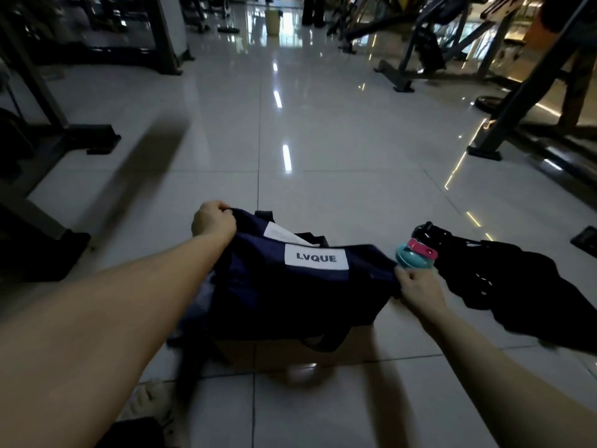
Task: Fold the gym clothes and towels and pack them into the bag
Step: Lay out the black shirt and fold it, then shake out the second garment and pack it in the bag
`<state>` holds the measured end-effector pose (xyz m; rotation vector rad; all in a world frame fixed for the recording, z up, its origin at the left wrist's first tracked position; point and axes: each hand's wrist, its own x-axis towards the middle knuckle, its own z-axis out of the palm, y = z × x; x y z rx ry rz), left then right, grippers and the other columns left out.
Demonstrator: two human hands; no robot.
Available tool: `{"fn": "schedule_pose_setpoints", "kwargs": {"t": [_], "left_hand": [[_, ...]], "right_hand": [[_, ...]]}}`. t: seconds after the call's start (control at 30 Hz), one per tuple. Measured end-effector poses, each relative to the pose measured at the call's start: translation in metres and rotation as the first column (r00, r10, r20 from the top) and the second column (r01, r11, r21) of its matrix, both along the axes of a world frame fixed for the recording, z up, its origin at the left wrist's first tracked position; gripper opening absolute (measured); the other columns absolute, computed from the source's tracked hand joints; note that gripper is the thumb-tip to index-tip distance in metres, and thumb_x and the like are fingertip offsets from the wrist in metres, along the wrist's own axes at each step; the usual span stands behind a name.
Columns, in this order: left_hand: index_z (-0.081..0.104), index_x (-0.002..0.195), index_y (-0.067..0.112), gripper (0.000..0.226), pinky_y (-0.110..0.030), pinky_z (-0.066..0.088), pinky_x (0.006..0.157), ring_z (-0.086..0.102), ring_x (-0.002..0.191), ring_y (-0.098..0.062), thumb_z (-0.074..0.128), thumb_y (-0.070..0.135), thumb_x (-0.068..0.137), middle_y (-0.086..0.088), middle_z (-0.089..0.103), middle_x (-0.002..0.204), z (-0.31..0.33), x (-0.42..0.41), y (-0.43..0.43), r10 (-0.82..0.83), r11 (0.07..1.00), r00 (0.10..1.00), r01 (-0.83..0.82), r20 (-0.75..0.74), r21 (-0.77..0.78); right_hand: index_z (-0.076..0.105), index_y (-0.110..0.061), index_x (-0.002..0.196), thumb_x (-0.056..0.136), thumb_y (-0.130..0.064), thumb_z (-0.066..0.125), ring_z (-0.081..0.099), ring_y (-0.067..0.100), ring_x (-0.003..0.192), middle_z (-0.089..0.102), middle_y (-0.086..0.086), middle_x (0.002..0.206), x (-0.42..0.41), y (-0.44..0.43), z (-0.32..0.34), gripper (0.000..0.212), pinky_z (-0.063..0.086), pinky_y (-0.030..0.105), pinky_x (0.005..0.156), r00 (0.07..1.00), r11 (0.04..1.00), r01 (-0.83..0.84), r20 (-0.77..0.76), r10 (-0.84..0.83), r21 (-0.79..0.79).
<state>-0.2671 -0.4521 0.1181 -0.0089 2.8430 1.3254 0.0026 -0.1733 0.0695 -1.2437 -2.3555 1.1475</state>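
A navy bag (290, 295) with a white "LVQUE" label lies on the tiled floor in front of me. My left hand (213, 221) grips its far left top edge. At the bag's right end my right hand (416, 287) pinches the fabric. Something white (281, 234) shows inside the bag's opening. A black garment (523, 292) lies crumpled on the floor to the right of the bag. A teal and pink bottle (415, 255) stands just beyond my right hand, between the bag and the garment.
Gym machine frames (48, 130) stand at the left, and more frames (517, 101) at the right and back. A shiny tiled floor (323, 140) stretches ahead. A foot (155, 405) shows at the bottom left. A yellow bin (273, 21) stands far back.
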Motion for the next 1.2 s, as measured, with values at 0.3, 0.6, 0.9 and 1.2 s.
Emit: {"fn": "schedule_pose_setpoints", "kwargs": {"t": [0.3,0.6,0.9,1.2], "left_hand": [[0.067,0.103,0.019,0.019,-0.035,0.053,0.093,0.064,0.102,-0.03,0.059,0.008,0.089,-0.01,0.067,0.11,-0.006,0.037,-0.001,-0.23,0.967,0.952,0.248,0.203,-0.066],[0.071,0.09,0.01,0.002,-0.025,0.05,0.063,0.063,0.079,-0.019,0.07,0.012,0.091,-0.007,0.069,0.09,0.071,0.152,0.066,-0.498,0.862,0.838,0.506,0.221,0.023],[0.073,0.104,0.0,0.018,-0.032,0.052,0.082,0.063,0.092,-0.025,0.068,0.014,0.092,-0.015,0.07,0.103,0.131,0.261,0.186,-0.762,0.646,0.639,0.76,0.104,0.067],[0.072,0.094,0.003,0.017,-0.032,0.053,0.067,0.066,0.075,-0.024,0.064,0.016,0.087,-0.008,0.067,0.08,0.099,0.328,0.307,-0.918,0.371,0.371,0.928,0.143,-0.03]], "right_hand": [[0.067,-0.005,0.107,0.106,-0.026,0.045,0.074,0.027,0.079,0.074,0.015,0.096,0.025,-0.047,-0.007,0.031,0.059,0.038,0.071,0.93,0.906,-0.184,0.232,0.286,-0.381],[0.06,-0.003,0.097,0.096,-0.01,0.042,0.065,0.027,0.064,0.062,0.015,0.081,0.046,-0.038,0.082,0.019,0.045,0.028,0.056,0.954,0.941,-0.245,0.114,0.277,-0.233],[0.06,0.003,0.1,0.099,-0.016,0.043,0.07,0.039,0.072,0.069,0.031,0.098,0.139,0.011,0.176,0.026,0.052,0.037,0.059,0.999,0.997,-0.031,0.017,0.032,-0.064],[0.064,0.002,0.085,0.094,-0.005,0.046,0.074,0.037,0.071,0.072,0.026,0.086,0.255,0.105,0.176,0.021,0.059,0.036,0.06,0.954,0.969,0.247,0.171,-0.246,0.018]]}}
